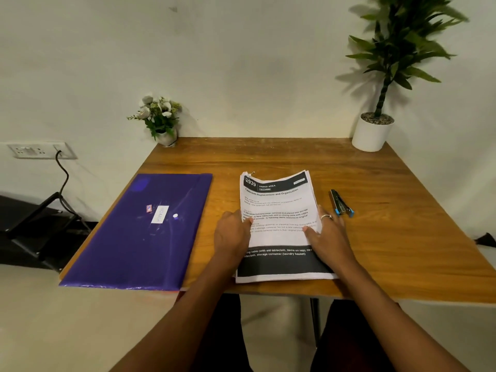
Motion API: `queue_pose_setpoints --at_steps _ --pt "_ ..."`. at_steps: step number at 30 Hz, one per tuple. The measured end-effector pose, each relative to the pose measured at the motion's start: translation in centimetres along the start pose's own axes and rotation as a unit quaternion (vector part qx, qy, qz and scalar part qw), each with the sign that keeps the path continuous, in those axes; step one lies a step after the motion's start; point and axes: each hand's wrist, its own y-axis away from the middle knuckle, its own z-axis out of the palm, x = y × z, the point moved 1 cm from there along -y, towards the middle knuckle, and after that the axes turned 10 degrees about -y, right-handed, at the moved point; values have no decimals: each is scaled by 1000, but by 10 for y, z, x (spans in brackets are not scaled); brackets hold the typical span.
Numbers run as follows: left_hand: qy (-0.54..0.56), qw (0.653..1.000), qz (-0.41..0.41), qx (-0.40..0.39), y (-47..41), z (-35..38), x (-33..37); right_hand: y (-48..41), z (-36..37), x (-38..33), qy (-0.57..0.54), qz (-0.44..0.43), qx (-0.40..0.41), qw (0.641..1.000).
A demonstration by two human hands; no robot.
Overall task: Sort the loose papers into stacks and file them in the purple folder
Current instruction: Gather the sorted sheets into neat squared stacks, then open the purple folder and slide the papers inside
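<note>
hands (281,237), two, on one paper stack (279,200)

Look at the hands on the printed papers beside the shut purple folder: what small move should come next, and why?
Probably lift the top sheet off the paper stack. Both the left hand and right hand rest flat on its sides, the pile looks unsorted, and the purple folder lies shut beside it, so sorting likely comes before filing.
</note>
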Motion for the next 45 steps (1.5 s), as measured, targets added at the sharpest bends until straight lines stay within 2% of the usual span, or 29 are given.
queue_pose_setpoints --at_steps 5,10,15,20,25,27,29,31,37,45 --pt "39 999 17 12 10 -9 1 -7 -8 -10 18 24 -9 1000" --pt "88 995 10 50 12 -8 -1 -9 -5 -4 43 -33 58 997" --pt "218 973 -47 66 6 -7 -7 -12 -3 -4 -31 -47 53 997" --pt "318 945 -52 50 7 -6 -13 -10 -11 -9 -224 -3 17 974" --pt "385 922 -23 36 10 -9 -11 -14 -16 -6 -257 -14 20 966" --pt "404 914 -18 28 11 -11 -12 -15 -17 -4 -233 -18 16 972" --pt "430 902 -33 20 15 -16 -13 -16 -19 -6 -193 -29 35 980" --pt "461 885 -55 17 17 -20 -14 -20 -20 -8 -205 -29 30 978" --pt "499 864 -67 -6 18 -25 -16 -33 -22 -27 -341 -28 -40 939" --pt "497 865 -61 -25 18 -29 -11 -36 -7 -40 -481 78 -72 870"
